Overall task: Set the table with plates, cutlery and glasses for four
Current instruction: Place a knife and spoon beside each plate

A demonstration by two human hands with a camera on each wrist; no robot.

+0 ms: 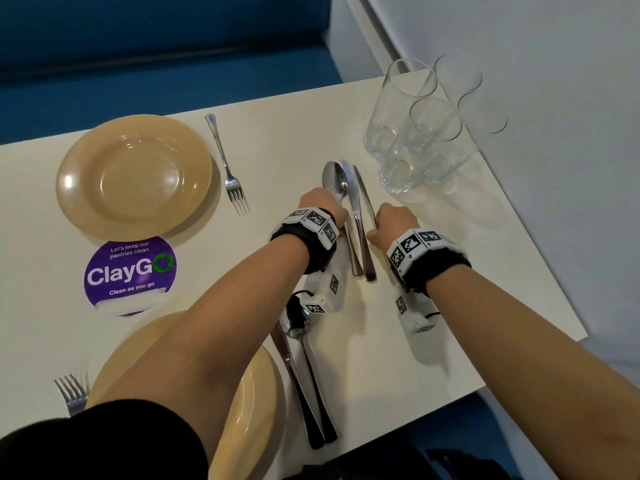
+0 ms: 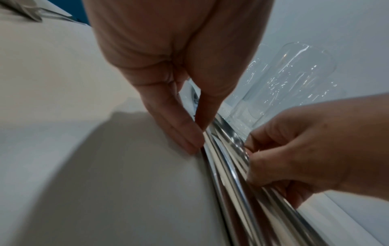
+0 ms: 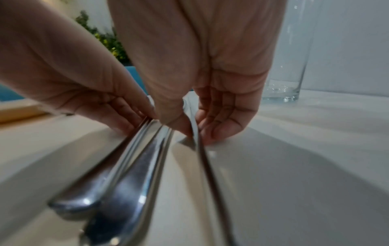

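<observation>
Far plate, well left of both hands & beyond them, is sitting bare on the counter, w/ a fork lying just right of it, tines pointing toward the person. Purple ClayGo sticker is showing btwn that plate and the near plate, which is lying under the left forearm; nothing is showing on the part of it in view. A second fork is lying left of the near plate; a spoon & knife pair is lying right of it, below the left wrist.

Left hand is pinching the handle of the spoon in the loose pile, thumb & fingertips down at counter level. Btwn the hands, two knives are lying side by side, handles toward the person. Right hand is pinching the rightmost knife, fingers curled beside it, tips touching the counter.

Four empty glasses are standing bunched, upright, just beyond & right of the right hand, near the counter's far right corner.
</observation>
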